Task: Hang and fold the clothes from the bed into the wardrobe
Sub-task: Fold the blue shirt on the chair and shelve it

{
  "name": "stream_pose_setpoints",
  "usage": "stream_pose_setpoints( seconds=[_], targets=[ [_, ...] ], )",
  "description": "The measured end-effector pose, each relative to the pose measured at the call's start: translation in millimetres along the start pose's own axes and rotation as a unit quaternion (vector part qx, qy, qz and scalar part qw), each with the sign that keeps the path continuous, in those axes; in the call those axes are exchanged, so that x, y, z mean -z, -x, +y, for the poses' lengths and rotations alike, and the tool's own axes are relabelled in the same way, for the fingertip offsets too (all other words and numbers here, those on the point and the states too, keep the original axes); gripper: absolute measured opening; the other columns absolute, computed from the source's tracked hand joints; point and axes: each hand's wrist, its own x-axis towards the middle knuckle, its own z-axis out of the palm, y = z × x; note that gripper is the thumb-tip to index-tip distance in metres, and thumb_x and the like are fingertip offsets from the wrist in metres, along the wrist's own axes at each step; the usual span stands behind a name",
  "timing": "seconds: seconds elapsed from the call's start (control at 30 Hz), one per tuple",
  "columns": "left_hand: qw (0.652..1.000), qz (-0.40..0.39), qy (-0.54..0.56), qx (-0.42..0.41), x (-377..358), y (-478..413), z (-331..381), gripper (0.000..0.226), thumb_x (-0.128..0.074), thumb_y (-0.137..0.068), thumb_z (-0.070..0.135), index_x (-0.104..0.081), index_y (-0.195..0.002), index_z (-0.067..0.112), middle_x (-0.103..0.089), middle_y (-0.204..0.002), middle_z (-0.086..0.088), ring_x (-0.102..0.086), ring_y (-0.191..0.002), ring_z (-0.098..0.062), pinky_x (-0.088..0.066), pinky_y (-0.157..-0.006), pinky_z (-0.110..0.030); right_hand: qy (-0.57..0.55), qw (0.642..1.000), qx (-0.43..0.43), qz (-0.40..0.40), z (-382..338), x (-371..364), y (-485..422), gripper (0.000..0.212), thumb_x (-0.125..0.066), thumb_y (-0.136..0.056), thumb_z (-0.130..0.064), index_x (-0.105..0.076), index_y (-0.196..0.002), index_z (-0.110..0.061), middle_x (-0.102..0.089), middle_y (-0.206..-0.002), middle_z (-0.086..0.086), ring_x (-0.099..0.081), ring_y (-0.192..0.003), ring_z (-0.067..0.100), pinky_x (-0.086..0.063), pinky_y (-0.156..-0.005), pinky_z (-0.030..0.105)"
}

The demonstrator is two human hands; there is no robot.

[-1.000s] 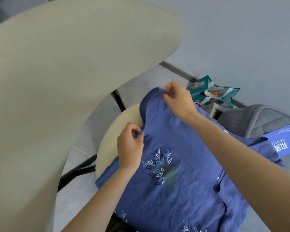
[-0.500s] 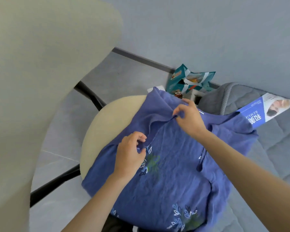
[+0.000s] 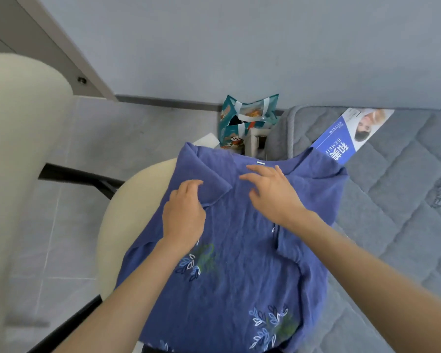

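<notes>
Shirt (image 3: 239,250) — laid over chair seat (image 3: 117,225), one sleeve (image 3: 209,184) folded in; stowage outstanding. Left grip (image 3: 183,215) flat on sleeve, right grip (image 3: 273,194) spread.

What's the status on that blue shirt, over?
Left hand flat on folded sleeve, right hand open near collar. Blue shirt spread across chair seat and mattress. Nothing blocking.

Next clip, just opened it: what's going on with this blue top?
A person is folding a blue leaf-print shirt laid across a cream chair seat and the edge of a grey quilted mattress. One sleeve is already turned in over the body. The left hand rests at that fold, while the right hand, fingers spread, is over the fabric near the collar.
</notes>
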Motion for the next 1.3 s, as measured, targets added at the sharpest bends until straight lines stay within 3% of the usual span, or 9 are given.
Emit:
stream_pose_setpoints(
  seconds=[0.13, 0.3, 0.47, 0.57, 0.73, 0.9, 1.03, 1.13, 1.3],
  targets=[
    [0.991, -0.013, -0.094, -0.095, 7.2, -40.6, 19.4, 0.059, -0.046, -0.091, -0.002, -0.034, -0.145, 0.017, -0.03, -0.153, -0.002, -0.034, -0.131, -0.027, -0.036, -0.098, -0.038, -0.064, 0.989, -0.104, 0.082, 30.2, 20.0, 5.1, 0.056, -0.054, -0.085, -0.004, -0.047, -0.139, -0.017, -0.03, -0.153, 0.007, -0.026, -0.139, 0.026, -0.027, -0.112, 0.037],
    [0.931, -0.151, -0.318, -0.1, 4.9, -95.4, 36.5, 0.088, -0.061, -0.091, 0.037, 0.0, -0.153, 0.022, 0.008, -0.158, -0.021, 0.002, -0.146, -0.034, -0.007, -0.116, -0.051, -0.021, 0.971, -0.233, 0.039, 79.2, 28.5, 7.7, 0.088, -0.069, -0.075, -0.007, -0.024, -0.149, -0.022, -0.016, -0.155, 0.01, -0.015, -0.141, 0.03, -0.027, -0.11, 0.052],
    [0.937, -0.217, -0.27, -0.051, 8.2, -130.3, 28.8, 0.121, -0.076, -0.072, 0.051, 0.012, -0.151, 0.026, -0.023, -0.154, -0.018, -0.019, -0.142, -0.038, -0.002, -0.113, -0.059, -0.049, 0.961, -0.268, 0.038, 94.6, 21.8, 5.5, 0.11, -0.08, -0.072, -0.017, -0.006, -0.153, -0.028, -0.027, -0.146, 0.009, -0.031, -0.131, 0.031, -0.042, -0.096, 0.051],
    [0.952, -0.226, -0.207, -0.018, 7.8, -136.4, 23.0, 0.125, -0.083, -0.064, 0.05, 0.001, -0.153, 0.024, -0.031, -0.149, -0.015, -0.027, -0.138, -0.037, -0.014, -0.114, -0.056, 0.017, 0.96, -0.273, 0.061, 96.2, 13.7, 3.5, 0.087, -0.077, -0.074, -0.023, -0.026, -0.144, -0.018, -0.045, -0.13, 0.008, -0.04, -0.121, 0.03, -0.034, -0.096, 0.044],
    [0.958, -0.231, -0.168, -0.012, 2.9, -129.5, 22.5, 0.086, -0.082, -0.069, 0.041, -0.038, -0.136, 0.01, -0.05, -0.134, -0.012, -0.047, -0.121, -0.033, -0.039, -0.101, -0.044, 0.101, 0.964, -0.237, 0.062, 95.1, 8.8, 14.8, 0.024, -0.063, -0.084, -0.033, -0.058, -0.101, -0.016, -0.061, -0.106, 0.004, -0.046, -0.107, 0.027, -0.028, -0.088, 0.036],
    [0.976, -0.118, -0.169, -0.075, 3.6, -106.6, 21.8, 0.043, -0.076, -0.077, 0.032, -0.055, -0.111, 0.014, -0.058, -0.114, -0.009, -0.053, -0.107, -0.033, -0.04, -0.086, -0.04, 0.095, 0.973, -0.198, 0.074, 84.9, 7.4, 28.9, 0.021, -0.061, -0.087, -0.03, -0.065, -0.101, -0.016, -0.055, -0.113, 0.002, -0.041, -0.108, 0.027, -0.032, -0.084, 0.033],
    [0.957, -0.074, -0.235, -0.155, 12.5, -87.6, 17.5, 0.01, -0.062, -0.085, 0.014, -0.057, -0.092, 0.02, -0.054, -0.101, -0.003, -0.049, -0.103, -0.03, -0.032, -0.081, -0.036, 0.082, 0.981, -0.155, 0.083, 76.2, 18.6, 34.7, 0.009, -0.059, -0.082, -0.018, -0.059, -0.091, -0.016, -0.065, -0.094, 0.002, -0.051, -0.099, 0.025, -0.029, -0.088, 0.03],
    [0.949, -0.031, -0.242, -0.198, 31.2, -87.8, 15.7, 0.032, -0.051, -0.073, -0.005, -0.038, -0.068, 0.024, -0.048, -0.069, 0.004, -0.053, -0.084, -0.032, -0.021, -0.068, -0.032, 0.074, 0.985, -0.138, 0.075, 73.5, 35.4, 28.6, 0.01, -0.056, -0.082, -0.012, -0.051, -0.087, -0.019, -0.065, -0.088, 0.004, -0.056, -0.091, 0.029, -0.03, -0.089, 0.031],
    [0.943, 0.069, -0.255, -0.202, 69.4, -112.2, 29.8, 0.028, -0.052, -0.071, -0.009, -0.048, -0.073, 0.019, -0.058, -0.081, -0.007, -0.05, -0.088, -0.032, -0.022, -0.07, -0.034, -0.007, 0.97, -0.139, 0.199, 76.9, 66.6, 7.2, 0.019, -0.049, -0.077, 0.009, -0.052, -0.081, -0.009, -0.052, -0.073, 0.011, -0.042, -0.073, 0.032, -0.016, -0.118, 0.04]
  ],
)
